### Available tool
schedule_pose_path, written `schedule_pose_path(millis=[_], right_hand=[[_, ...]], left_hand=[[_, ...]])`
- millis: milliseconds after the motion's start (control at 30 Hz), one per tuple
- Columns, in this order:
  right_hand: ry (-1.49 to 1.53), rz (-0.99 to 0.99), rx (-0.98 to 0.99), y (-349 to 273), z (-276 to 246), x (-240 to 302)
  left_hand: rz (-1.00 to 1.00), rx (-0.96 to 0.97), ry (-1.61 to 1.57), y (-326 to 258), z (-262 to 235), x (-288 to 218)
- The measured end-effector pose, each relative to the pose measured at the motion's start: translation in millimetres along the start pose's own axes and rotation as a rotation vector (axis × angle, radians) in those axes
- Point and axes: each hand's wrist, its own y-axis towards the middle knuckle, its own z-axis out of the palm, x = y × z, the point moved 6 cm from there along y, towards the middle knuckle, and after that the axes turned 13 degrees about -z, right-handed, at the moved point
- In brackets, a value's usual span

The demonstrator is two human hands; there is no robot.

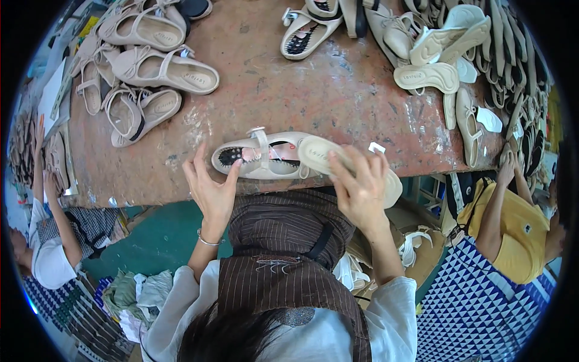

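Shoe in work: the beige shoe [278, 171] lies on the surface [241, 84], near its front edge, with the heel end toward the left and the strap [263, 154] crossing its opening.
Right hand: the right hand [363, 186] has its grip pinching the pale insole [313, 152], which is above the toe end of the shoe.
Left hand: the left hand [212, 192] has its grip spread at the heel end; if the thumb touches the shoe, I cannot tell.
In the way: the insole and the right hand hide the toe end from view.
Beyond the right fingers: a small white piece [377, 148].
Left back: a group of beige shoes [166, 71].
Middle back: another open shoe [304, 39], well apart.
Right back: a heap of loose insoles [427, 77], with a single shoe [468, 130] nearer.
Sides: one person [55, 262] at left, another in yellow [512, 241] at right.
Below, right: a cardboard box [427, 259] with white pieces [411, 246].
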Motion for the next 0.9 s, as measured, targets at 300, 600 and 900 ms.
schedule_pose_path(millis=[300,600,900], right_hand=[[0.284,-0.203,-0.096,57,77,43],[0.384,-0.081,-0.122,79,105,54],[0.214,-0.291,-0.041,78,112,63]], left_hand=[[-0.064,0.262,-0.442,21,35,23],[-0.088,0.326,-0.500,35,38,33],[0.003,0.176,-0.470,51,39,31]])
